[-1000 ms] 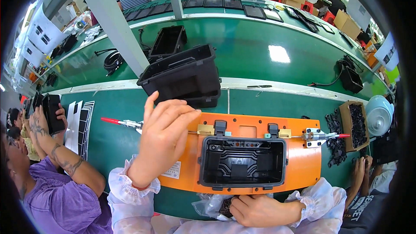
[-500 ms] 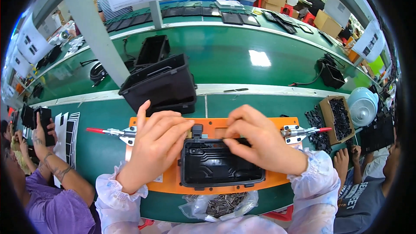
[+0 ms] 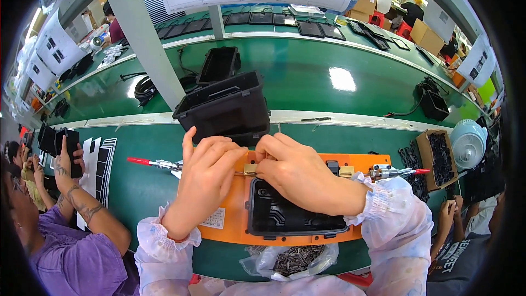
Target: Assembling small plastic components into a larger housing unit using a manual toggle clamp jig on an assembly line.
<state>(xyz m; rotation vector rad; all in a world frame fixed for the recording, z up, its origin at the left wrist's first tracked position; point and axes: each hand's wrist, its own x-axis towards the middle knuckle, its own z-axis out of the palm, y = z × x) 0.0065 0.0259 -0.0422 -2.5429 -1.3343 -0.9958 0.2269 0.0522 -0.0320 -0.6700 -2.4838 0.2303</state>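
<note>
My left hand (image 3: pixel 205 181) and my right hand (image 3: pixel 298 172) meet at the top left corner of an orange jig (image 3: pixel 227 225), over a small tan clip (image 3: pixel 249 169) on its upper edge. The right fingertips are pinched together there; whatever is between them is hidden. The left fingers lie curved beside them, thumb raised, touching the jig's edge. A black plastic housing (image 3: pixel 290 214) sits open side up in the jig, below my right wrist. A clear bag of small metal screws (image 3: pixel 296 257) lies at the near edge.
A black open box (image 3: pixel 224 109) stands just behind my hands, another black tray (image 3: pixel 219 66) farther back by a grey pillar (image 3: pixel 148 38). Red-handled clamps (image 3: pixel 142 161) (image 3: pixel 405 171) flank the jig. A cardboard box of black parts (image 3: pixel 438 159) and a white fan (image 3: pixel 466 142) are right. A person in purple (image 3: pixel 76 257) sits left.
My right hand rose from the bag of screws, crossed over the housing and joined my left hand at the jig's top left corner. The left hand stayed near that corner.
</note>
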